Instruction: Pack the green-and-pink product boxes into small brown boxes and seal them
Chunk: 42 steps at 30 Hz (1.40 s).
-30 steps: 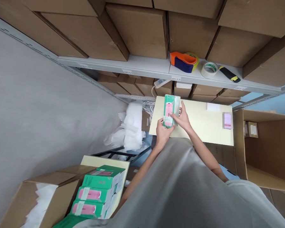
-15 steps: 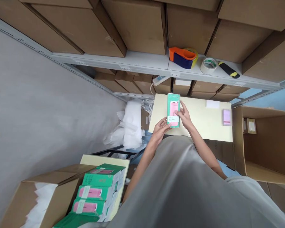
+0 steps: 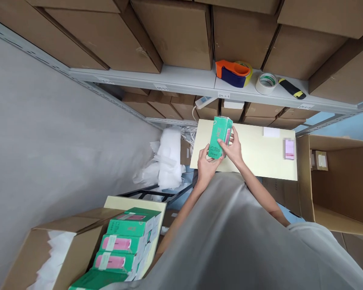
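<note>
I hold a green carton with a pink picture (image 3: 219, 136) in both hands above the pale yellow table (image 3: 260, 155). My left hand (image 3: 206, 166) grips its near end from the left. My right hand (image 3: 233, 147) wraps its right side, fingers curled over the face. The carton is tilted so its plain green side faces me and only a strip of the pink face shows. At the lower left, several matching green cartons (image 3: 125, 245) lie stacked beside an open cardboard box (image 3: 63, 249) with white foam in it.
A grey shelf (image 3: 181, 78) above the table carries an orange tape dispenser (image 3: 233, 73), a tape roll (image 3: 266, 83), a black and yellow knife (image 3: 291, 88) and brown boxes. A large open cardboard box (image 3: 339, 185) stands at the right. White foam (image 3: 166, 161) is heaped left of the table.
The carton was turned in my hands from its pink front facing me to its plain green side. Both hands stayed on it above the table.
</note>
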Available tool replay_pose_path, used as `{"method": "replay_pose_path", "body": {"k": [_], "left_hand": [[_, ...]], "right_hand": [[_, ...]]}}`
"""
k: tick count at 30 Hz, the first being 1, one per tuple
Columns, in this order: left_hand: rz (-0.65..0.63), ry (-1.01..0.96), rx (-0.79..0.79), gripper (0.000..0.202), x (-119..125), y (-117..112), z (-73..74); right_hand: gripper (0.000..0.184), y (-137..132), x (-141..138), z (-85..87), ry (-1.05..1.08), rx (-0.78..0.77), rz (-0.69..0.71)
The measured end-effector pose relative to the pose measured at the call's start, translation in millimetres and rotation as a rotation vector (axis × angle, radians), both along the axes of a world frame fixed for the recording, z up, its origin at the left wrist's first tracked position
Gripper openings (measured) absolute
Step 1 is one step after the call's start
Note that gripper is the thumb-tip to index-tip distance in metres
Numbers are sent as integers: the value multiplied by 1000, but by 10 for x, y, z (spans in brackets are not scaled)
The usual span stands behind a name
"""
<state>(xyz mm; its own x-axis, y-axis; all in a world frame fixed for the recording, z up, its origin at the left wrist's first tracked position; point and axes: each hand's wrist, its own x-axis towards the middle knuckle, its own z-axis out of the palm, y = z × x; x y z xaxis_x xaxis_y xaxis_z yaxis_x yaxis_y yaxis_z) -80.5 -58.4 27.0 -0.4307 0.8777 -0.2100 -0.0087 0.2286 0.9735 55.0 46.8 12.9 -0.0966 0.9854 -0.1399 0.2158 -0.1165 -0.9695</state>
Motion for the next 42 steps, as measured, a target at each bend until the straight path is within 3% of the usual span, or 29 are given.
{"method": "replay_pose_path", "body": {"k": [2,7,12,15,23,27,30,36,42], "left_hand": [[-49,-63,-15,93,-32,-1,11],[-86,-432,-214,76,-213,40,-44],[-202,-636,-187,67,-251,84,-55],[-196,-637,-184,67,-211,131,-65],[73,-300,-157,77,-82,261,-148],[33,-149,-77,73,-35,261,-104],[-35,-226,-42,67,-76,248,-37],[-41,-668,-238,67,-253,246,-4],[-112,-701,-197,62,-211,244,-7]], "right_hand": [[129,31,31,-15,55,1,-11],[123,82,130,-64,249,-61,13],[119,98,119,-45,299,-64,86],[114,142,113,-49,285,-63,133],[126,165,-2,-64,74,-90,56],[132,156,-63,-69,16,-55,7],[129,188,-14,-114,111,-78,-18],[116,202,112,-208,294,-119,13],[119,170,76,-239,350,-130,55]]}}
